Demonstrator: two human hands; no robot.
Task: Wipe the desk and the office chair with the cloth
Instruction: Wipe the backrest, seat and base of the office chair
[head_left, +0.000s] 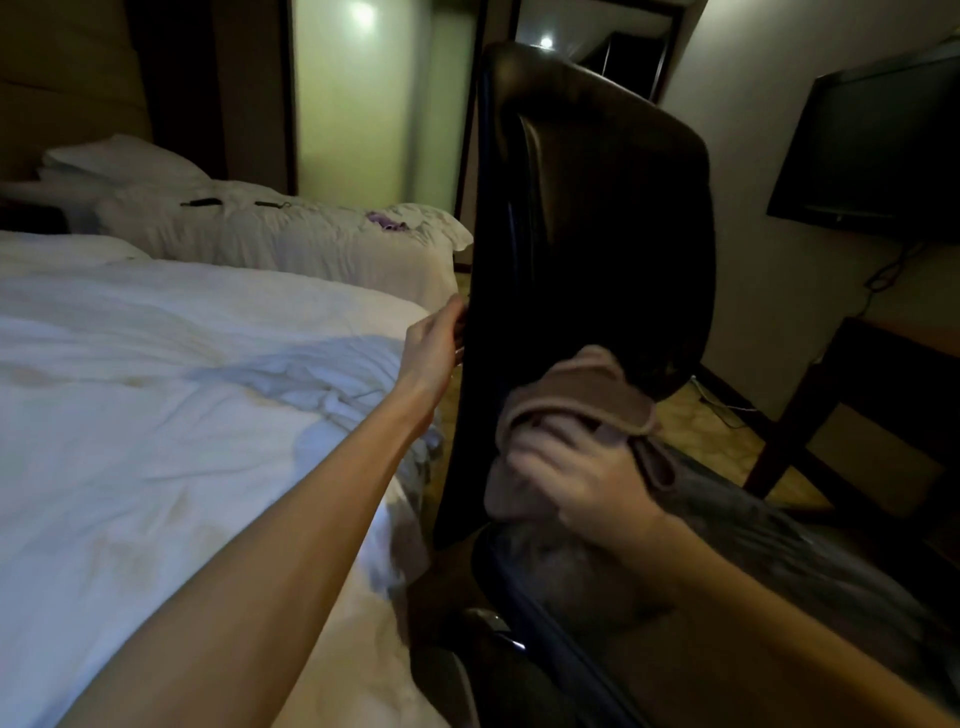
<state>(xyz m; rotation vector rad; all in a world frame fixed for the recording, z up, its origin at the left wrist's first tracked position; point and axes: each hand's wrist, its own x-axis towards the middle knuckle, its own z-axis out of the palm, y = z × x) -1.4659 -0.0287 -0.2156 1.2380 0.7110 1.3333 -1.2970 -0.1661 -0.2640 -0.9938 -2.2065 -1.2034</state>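
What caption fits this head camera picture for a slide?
Left hand holds the office chair by its edge while the right hand presses the cloth to its backrest, beside a bed.

Black chair (597, 234), glossy, a pale glint along its top. The cloth (582, 400) against it is a dusty pinkish brown. Over on the left, white bedding (156, 389), with faint yellowish blotches across it. The second bed (311, 244) is white too, with a purple scrap (384, 221) on it. The frosted door panel (363, 104) glows pale green. Black television (883, 150). The desk (909, 338) has dark brown legs and a lighter orange-brown top. The floor (727, 441) has a yellowish pattern outlined in dark lines. Grey fabric (753, 519) lower right.
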